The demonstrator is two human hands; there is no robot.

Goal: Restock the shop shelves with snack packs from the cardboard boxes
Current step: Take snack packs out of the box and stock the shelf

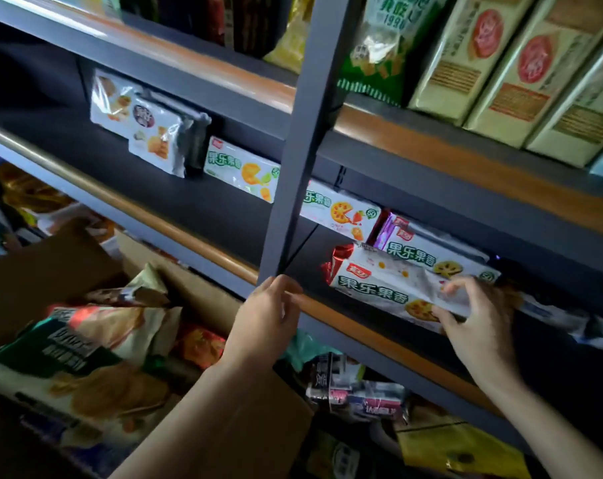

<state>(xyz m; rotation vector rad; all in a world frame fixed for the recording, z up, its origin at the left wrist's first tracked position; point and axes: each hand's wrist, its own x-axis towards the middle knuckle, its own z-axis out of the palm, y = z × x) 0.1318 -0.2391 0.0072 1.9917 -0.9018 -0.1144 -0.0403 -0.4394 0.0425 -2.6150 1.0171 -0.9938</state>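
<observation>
My right hand point(476, 319) grips a long white biscuit pack with green lettering and a red end point(379, 285), lying on the dark middle shelf point(224, 209) right of the grey upright post point(293, 150). Behind it lies a similar pack with a purple end point(427, 252), and further back two more white packs point(241, 167) point(341, 212). My left hand point(269, 316) holds the shelf's wooden front rail at the foot of the post, fingers curled over it. An open cardboard box point(68, 267) at lower left holds large snack bags point(85, 357).
The upper shelf carries tall beige cracker packs point(521, 70) and a green bag point(379, 46). Small white pouches point(144, 129) stand at the back left of the middle shelf. Below, the bottom shelf holds mixed packs point(355, 392) and a yellow pack point(459, 447).
</observation>
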